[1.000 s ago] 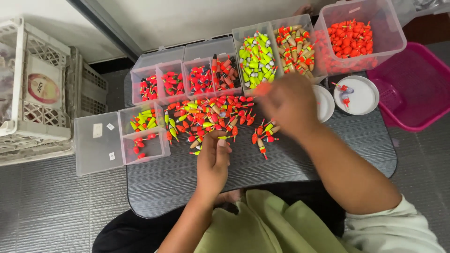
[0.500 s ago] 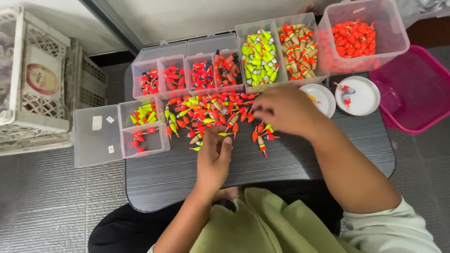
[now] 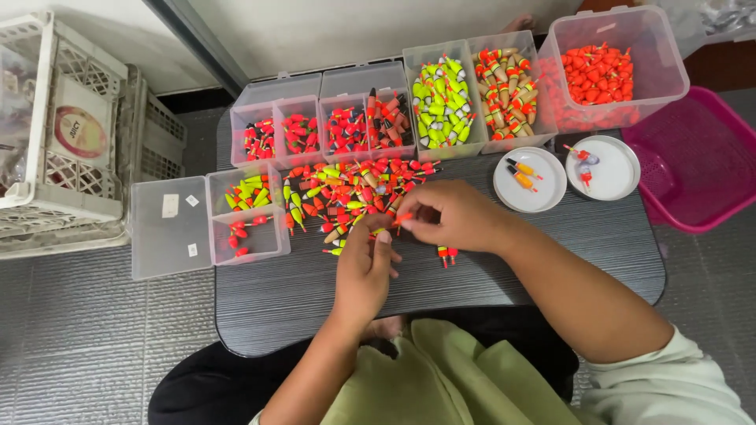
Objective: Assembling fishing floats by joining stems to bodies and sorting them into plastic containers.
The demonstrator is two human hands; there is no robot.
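A loose pile of small red, orange and yellow fishing floats (image 3: 354, 193) lies on the dark grey table (image 3: 567, 252). My right hand (image 3: 453, 216) rests at the pile's right edge, its fingertips pinching a red float (image 3: 402, 218). My left hand (image 3: 364, 264) lies just below the pile, fingers closed and touching a yellow-tipped float; whether it grips it is unclear. Two red floats (image 3: 446, 253) lie apart beneath my right hand.
Clear compartment boxes (image 3: 327, 130) with sorted floats line the table's back; a larger clear tub (image 3: 610, 67) holds red floats. Two white round lids (image 3: 529, 179) carry a few floats. A small open box (image 3: 248, 212) sits left. A pink basket (image 3: 697, 161) stands right, white crates (image 3: 55, 134) left.
My right hand has come back from the far boxes down to the pile's right edge. My left hand has shifted slightly right, towards it.
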